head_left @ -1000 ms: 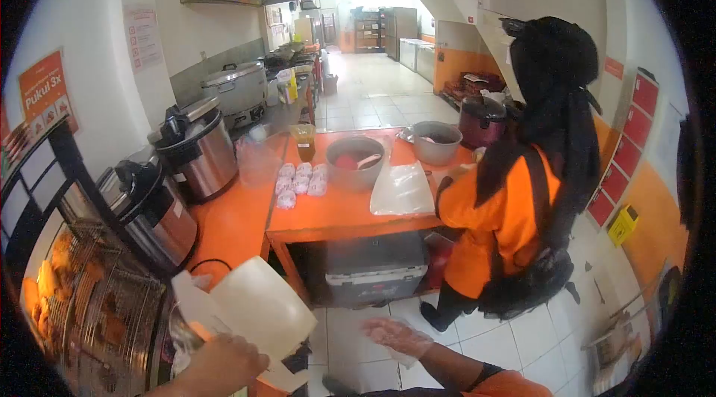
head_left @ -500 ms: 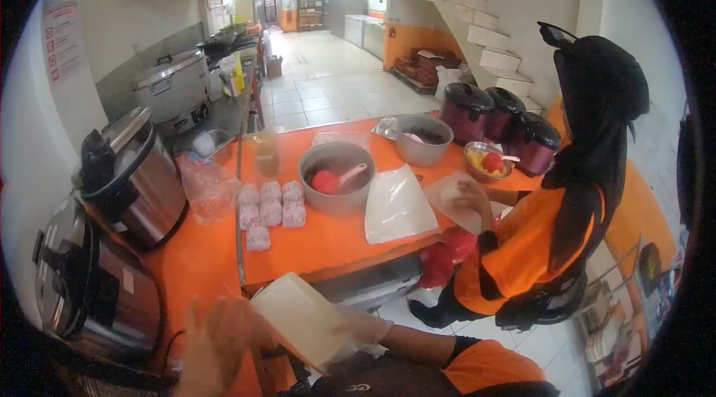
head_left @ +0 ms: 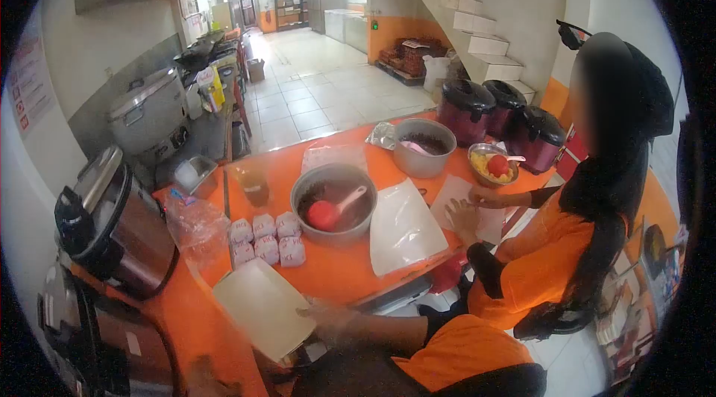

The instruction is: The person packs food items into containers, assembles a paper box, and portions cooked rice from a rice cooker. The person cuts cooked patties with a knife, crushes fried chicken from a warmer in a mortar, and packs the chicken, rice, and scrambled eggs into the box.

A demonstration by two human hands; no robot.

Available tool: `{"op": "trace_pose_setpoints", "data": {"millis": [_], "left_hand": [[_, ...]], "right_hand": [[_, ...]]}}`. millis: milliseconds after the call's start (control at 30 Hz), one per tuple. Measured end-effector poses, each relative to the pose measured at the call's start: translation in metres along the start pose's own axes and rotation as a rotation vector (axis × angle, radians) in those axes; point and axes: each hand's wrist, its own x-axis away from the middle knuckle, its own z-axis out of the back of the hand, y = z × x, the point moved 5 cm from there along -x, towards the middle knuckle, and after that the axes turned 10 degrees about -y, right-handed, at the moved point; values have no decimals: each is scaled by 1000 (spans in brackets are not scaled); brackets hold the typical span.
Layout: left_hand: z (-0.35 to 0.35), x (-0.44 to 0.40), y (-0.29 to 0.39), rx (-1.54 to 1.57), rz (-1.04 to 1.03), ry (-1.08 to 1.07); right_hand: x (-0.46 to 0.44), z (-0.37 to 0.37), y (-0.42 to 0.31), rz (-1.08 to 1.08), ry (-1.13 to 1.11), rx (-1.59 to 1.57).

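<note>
My right hand (head_left: 330, 322) grips the right edge of a stack of pale wrapping paper (head_left: 262, 309), its thumb on top. The paper is tilted at the table's front edge, just in front of several small wrapped bundles (head_left: 266, 250). Low in the frame, my left hand (head_left: 212, 378) is dark and smeared by motion, below the paper; its fingers cannot be made out. A grey pot (head_left: 297, 207) with a red scoop (head_left: 324, 215) in it stands beyond the bundles.
A co-worker's hands (head_left: 470, 210) lie on a paper sheet at right. White sheets (head_left: 406, 229), a second pot (head_left: 440, 162), a bowl of yellow food (head_left: 481, 173) and dark red cookers (head_left: 537, 139) share the orange table. Steel cookers (head_left: 123, 225) stand at left.
My right hand has moved the paper left and up to the bundles. My left hand has dropped lower. The co-worker's hands have gone down flat onto the sheet. The view has shifted.
</note>
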Motion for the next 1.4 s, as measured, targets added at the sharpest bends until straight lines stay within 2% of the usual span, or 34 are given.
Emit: {"op": "trace_pose_setpoints", "data": {"millis": [167, 267, 367, 433, 467, 567, 667, 767, 800, 900, 967, 1000, 1067, 1100, 1167, 1200, 1233, 1267, 1333, 1367, 1400], "left_hand": [[-54, -58, 44, 333, 46, -30], [-82, -78, 58, 495, 80, -36], [-105, -93, 65, 652, 111, -38], [-120, -101, 68, 768, 125, -41], [-127, -104, 68, 830, 133, -40], [-147, -112, 67, 1011, 164, -24], [-164, -115, 57, 1188, 224, 6], [-180, -120, 39, 1407, 333, 20], [-186, -122, 31, 1511, 387, 2], [-199, -121, 5, 1864, 621, -223], [-213, -119, -5, 1988, 748, -392], [-218, -122, -8, 2007, 763, -406], [-254, -124, -23, 2056, 681, -255], [-257, -121, -31, 1997, 642, -52], [-213, -106, -39, 1548, 558, 454], [-158, -97, -47, 1135, 523, 686], [-88, -80, -58, 653, 413, 829], [-29, -65, -64, 162, 308, 884], [29, -22, -105, -531, 611, 899], [71, 12, -146, -364, 887, 842], [72, 27, -168, -354, 1067, 735]], "right_hand": [[11, -56, -75, 7, 34, 82], [5, -54, -78, 196, -104, 229], [7, -41, -80, 332, -125, 583], [6, -27, -74, 524, -59, 966], [6, -23, -70, 700, -16, 1209], [10, -7, -71, 618, 71, 1181], [18, 16, -84, 322, 123, 730], [42, 50, -88, 198, 356, 291], [54, 59, -95, 185, 469, 293], [117, 56, -143, 114, 931, 998], [131, 131, -95, 280, 1226, 1513], [141, 125, -103, 331, 1172, 1331], [143, 126, -107, 413, 1062, 1087], [140, 141, -93, 456, 1008, 1022], [116, 193, -55, 575, 861, 123], [109, 159, -75, 592, 852, 526], [106, 154, -78, 567, 803, 702], [104, 150, -81, 554, 755, 878], [102, 139, -90, 581, 696, 1184], [88, 126, -99, 627, 665, 1277], [86, 114, -104, 675, 663, 1343]]}}
